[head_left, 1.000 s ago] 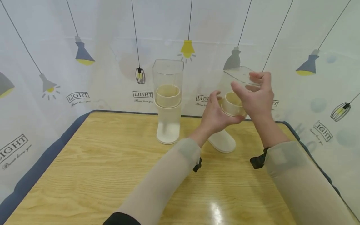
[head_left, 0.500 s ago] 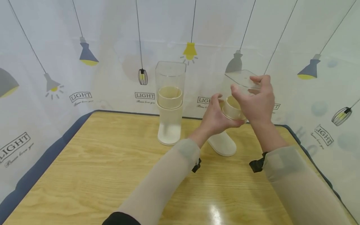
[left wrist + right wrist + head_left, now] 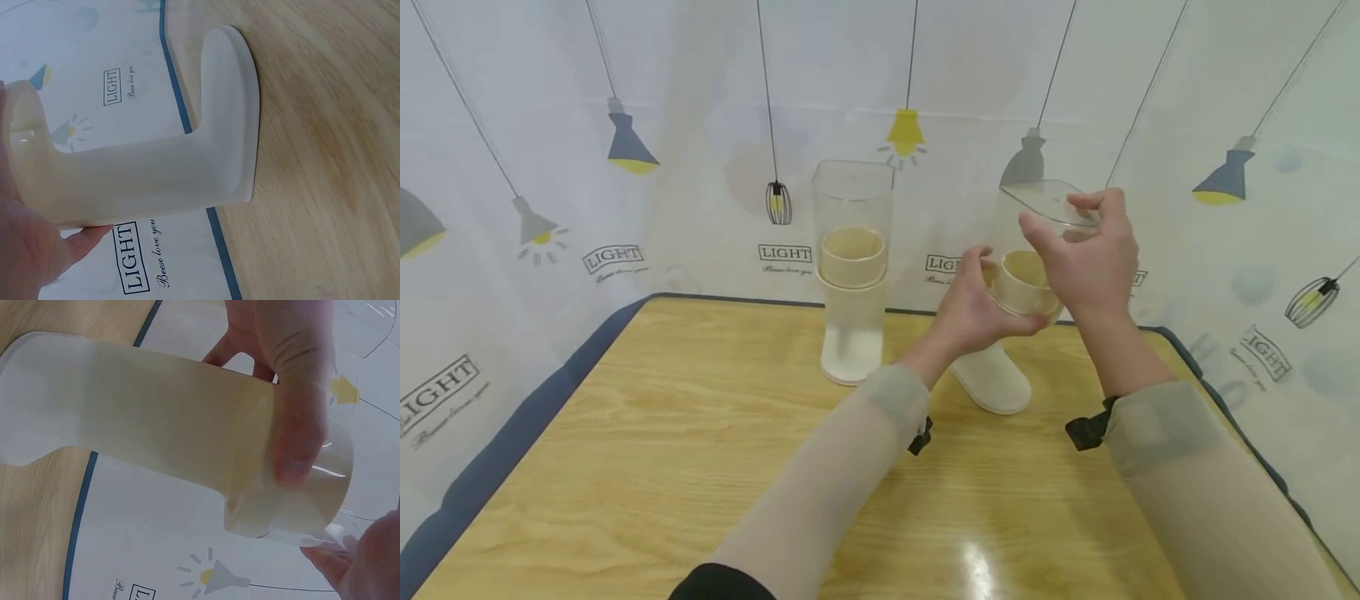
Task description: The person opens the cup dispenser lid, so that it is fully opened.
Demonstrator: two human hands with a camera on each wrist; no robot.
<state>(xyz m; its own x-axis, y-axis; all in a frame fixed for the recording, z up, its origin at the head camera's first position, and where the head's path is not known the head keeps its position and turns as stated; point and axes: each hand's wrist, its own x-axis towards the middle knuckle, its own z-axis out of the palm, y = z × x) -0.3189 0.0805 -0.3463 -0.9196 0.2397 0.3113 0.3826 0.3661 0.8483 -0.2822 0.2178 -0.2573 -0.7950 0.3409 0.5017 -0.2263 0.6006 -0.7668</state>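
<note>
At the table's back right, a cream boot-shaped stand (image 3: 996, 383) rests its long foot on the wood. Its hollow ring-shaped top (image 3: 1022, 279) is gripped by my left hand (image 3: 973, 304), thumb and fingers around it. A clear plastic container (image 3: 1048, 202) sits over that ring, tilted to the right. My right hand (image 3: 1093, 267) holds the container's side between thumb and fingers. The right wrist view has the left thumb (image 3: 303, 431) across the ring and the right fingertips (image 3: 331, 562) at the clear wall. How far the container sits on the ring is hard to tell.
Left of the hands stands a second cream stand (image 3: 850, 358) with a clear container (image 3: 853, 179) upright on it. The wooden table (image 3: 662, 467) has a blue edge trim. A white sheet (image 3: 685, 100) printed with lamps hangs close behind it.
</note>
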